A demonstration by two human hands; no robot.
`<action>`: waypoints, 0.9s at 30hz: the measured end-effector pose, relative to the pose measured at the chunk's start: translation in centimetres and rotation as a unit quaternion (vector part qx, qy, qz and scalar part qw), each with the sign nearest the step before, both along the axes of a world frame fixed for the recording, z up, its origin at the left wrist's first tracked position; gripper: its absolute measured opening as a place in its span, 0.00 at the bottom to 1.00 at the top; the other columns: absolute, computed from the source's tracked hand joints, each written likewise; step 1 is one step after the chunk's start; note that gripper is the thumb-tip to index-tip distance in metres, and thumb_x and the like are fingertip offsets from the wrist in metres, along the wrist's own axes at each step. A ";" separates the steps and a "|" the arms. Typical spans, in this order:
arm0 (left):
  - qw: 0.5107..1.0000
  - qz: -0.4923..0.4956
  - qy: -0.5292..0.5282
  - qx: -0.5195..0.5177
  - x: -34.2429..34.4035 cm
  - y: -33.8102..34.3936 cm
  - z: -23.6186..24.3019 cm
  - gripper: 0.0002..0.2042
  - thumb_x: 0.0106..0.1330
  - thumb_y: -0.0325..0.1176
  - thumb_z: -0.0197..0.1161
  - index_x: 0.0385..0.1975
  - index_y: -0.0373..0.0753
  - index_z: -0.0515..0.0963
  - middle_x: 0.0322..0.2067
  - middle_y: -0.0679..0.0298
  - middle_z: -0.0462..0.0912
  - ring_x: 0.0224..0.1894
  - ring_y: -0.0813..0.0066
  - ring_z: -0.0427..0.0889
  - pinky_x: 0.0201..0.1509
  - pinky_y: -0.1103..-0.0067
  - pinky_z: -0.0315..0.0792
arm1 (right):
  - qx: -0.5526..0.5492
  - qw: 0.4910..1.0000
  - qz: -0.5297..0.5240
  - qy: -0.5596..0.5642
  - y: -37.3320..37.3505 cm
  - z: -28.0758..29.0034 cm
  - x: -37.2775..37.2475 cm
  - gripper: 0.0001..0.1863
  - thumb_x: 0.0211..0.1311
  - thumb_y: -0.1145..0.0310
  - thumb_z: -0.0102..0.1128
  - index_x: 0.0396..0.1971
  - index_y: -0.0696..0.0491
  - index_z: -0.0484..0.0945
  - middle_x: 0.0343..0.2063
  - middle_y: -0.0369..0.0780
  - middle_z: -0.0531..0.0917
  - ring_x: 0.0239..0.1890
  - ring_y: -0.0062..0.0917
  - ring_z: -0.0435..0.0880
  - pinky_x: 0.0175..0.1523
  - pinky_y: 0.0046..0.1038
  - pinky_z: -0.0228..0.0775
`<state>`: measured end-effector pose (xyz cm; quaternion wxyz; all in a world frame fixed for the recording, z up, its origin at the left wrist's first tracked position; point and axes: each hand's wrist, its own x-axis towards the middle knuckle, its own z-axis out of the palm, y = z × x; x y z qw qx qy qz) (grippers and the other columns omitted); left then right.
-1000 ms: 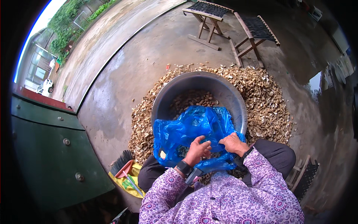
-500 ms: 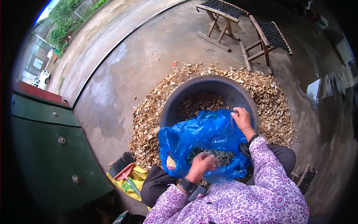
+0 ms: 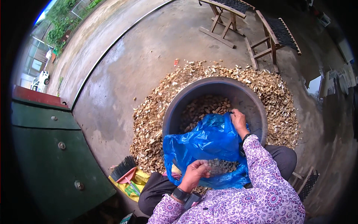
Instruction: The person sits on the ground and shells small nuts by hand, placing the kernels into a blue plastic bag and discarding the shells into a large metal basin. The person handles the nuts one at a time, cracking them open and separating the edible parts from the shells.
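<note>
My right hand (image 3: 239,121) pinches the far right edge of a blue plastic bag (image 3: 201,137), inside the right part of a large dark basin (image 3: 169,108). The bag lies across the basin's near side and toward my lap. Small greyish kernels or beans (image 3: 225,167) show in its opening. Beside them, my left hand (image 3: 194,173) has its thumb and fingers drawn together over the bag's near left part; what they hold, if anything, cannot be made out. Unshelled peanuts (image 3: 209,105) lie in the basin's far part; the bag hides the rest.
Broken peanut shells (image 3: 149,130) ring the basin on the concrete floor. A dustpan (image 3: 126,175) and black-bristled brush (image 3: 123,168) lie on a yellow sack (image 3: 141,178) at left. A green metal panel (image 3: 48,160) stands further left. Folding stools (image 3: 269,37) stand at far right.
My left hand has drawn slightly left and down, away from over the kernels. The right hand keeps its hold on the bag, whose far edge now uncovers more peanuts. The view has shifted slightly.
</note>
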<state>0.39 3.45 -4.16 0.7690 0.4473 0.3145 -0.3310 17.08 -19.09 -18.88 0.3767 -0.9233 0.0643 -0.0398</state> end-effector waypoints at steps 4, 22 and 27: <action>1.000 -0.001 0.014 0.011 0.4 0.5 -0.2 0.11 0.58 0.29 0.54 0.39 0.32 0.69 0.29 0.58 0.77 0.24 0.77 0.76 0.30 0.82 0.73 | -0.073 0.997 -0.003 -0.034 0.1 -0.4 0.7 0.07 0.46 0.69 0.54 0.28 0.53 0.75 0.24 0.47 0.78 0.30 0.41 0.77 0.36 0.36 0.68; 1.000 0.009 0.024 0.004 1.9 1.2 0.1 0.08 0.58 0.28 0.54 0.36 0.32 0.71 0.28 0.59 0.78 0.23 0.78 0.76 0.29 0.81 0.73 | -0.112 0.990 -0.018 0.080 0.8 0.6 1.9 0.07 0.44 0.65 0.58 0.23 0.51 0.75 0.27 0.45 0.75 0.32 0.40 0.75 0.36 0.38 0.66; 1.000 0.004 0.015 0.011 1.7 0.6 0.0 0.09 0.59 0.29 0.53 0.36 0.32 0.71 0.29 0.59 0.77 0.23 0.78 0.76 0.30 0.81 0.73 | -0.205 0.972 -0.065 0.088 0.3 -2.0 2.0 0.10 0.48 0.65 0.52 0.22 0.58 0.72 0.28 0.49 0.75 0.32 0.44 0.76 0.35 0.40 0.68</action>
